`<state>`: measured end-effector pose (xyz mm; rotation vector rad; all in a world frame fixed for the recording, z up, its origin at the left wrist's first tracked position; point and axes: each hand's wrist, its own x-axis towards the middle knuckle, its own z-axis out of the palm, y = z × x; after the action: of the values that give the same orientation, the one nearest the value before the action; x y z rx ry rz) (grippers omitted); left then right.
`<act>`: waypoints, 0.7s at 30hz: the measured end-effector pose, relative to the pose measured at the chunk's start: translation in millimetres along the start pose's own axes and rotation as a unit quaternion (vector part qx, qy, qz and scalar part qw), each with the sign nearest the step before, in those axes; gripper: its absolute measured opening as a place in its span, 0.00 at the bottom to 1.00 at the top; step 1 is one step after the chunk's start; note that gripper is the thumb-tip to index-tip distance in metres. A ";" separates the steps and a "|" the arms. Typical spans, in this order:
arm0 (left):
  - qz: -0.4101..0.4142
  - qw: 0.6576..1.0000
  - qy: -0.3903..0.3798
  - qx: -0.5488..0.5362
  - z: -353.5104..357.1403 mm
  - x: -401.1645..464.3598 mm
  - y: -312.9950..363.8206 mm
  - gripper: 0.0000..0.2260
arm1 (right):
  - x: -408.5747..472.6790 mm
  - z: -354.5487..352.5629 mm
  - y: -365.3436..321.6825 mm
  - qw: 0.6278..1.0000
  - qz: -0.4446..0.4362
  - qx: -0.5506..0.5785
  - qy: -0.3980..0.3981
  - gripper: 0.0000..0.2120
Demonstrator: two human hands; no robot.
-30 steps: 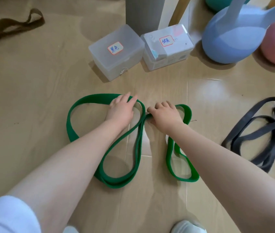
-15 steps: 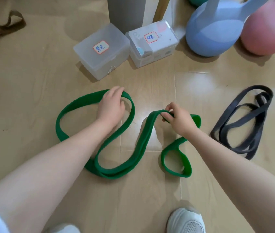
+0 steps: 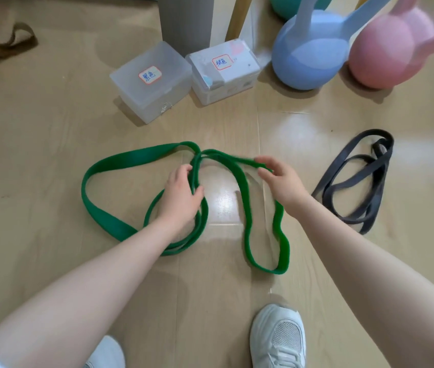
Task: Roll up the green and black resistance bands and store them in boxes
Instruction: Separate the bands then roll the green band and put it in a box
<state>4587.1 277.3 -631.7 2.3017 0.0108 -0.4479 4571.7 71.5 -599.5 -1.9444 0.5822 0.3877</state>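
The job is sitting near its start, judging by how things are lying. The green band is sprawling on the floor in loose loops, not yet rolled: one wide flat loop is running out to the left, narrower strands are curling under the left wrist, and another loop is trailing down toward the right shoe. The black band is lying untouched in a tangle well off to the right. Both boxes are standing just beyond the green band with their lids closed (each is carrying a handwritten label, and the right box is touching its neighbour), so rolling, opening and storing are all still waiting for both bands.

The left hand is reaching forward, palm down, over the middle of the green band, with its fingers and thumb curling round a bunch of strands where they are crossing. The right hand is reaching in from the right, slightly raised, with thumb and fingertips pinching the band's upper arc where it is bending over toward the left hand; the strand there is blurring, so exactly how tight the pinch is I cannot tell. The two hands are working near each other, apparently gathering the band into a tidier shape before rolling begins.
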 end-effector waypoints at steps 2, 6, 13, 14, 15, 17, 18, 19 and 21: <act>0.037 0.997 0.001 0.075 0.2 -4.9 -2.4 0.24 | -7.4 -12.8 32.5 0.992 0.062 -0.045 0.097 0.15; 0.161 0.974 -0.075 0.140 20.7 -19.4 4.7 0.22 | -37.3 -25.8 90.5 0.977 0.158 -0.102 0.096 0.23; 0.287 0.907 -0.187 0.246 82.4 -28.2 14.8 0.17 | -49.8 6.4 109.0 0.979 0.072 -0.189 0.002 0.11; 0.284 0.898 -0.195 0.273 88.0 -26.7 15.9 0.16 | -49.4 11.1 108.3 0.980 0.046 -0.191 0.028 0.08; 0.275 0.895 -0.198 0.288 91.2 -25.4 17.9 0.17 | -49.7 13.7 107.0 0.984 0.025 -0.167 0.057 0.07; 0.259 0.909 -0.190 0.264 90.7 -24.6 23.9 0.20 | -51.5 12.1 99.9 0.994 -0.004 -0.063 0.090 0.06; 0.254 0.925 -0.177 0.218 87.8 -25.2 27.8 0.22 | -52.7 8.8 94.3 0.995 -0.016 -0.003 0.094 0.06; 0.242 0.944 -0.167 0.152 83.6 -26.4 32.1 0.23 | -54.2 4.5 87.0 0.993 -0.028 0.053 0.097 0.07; 0.203 0.968 -0.149 0.002 72.9 -28.1 41.8 0.22 | -58.1 -5.5 70.5 0.985 -0.059 0.131 0.096 0.10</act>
<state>4543.7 200.5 -639.9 2.1426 -0.5974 -0.5700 4484.3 54.4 -620.5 -1.7623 0.6061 0.0439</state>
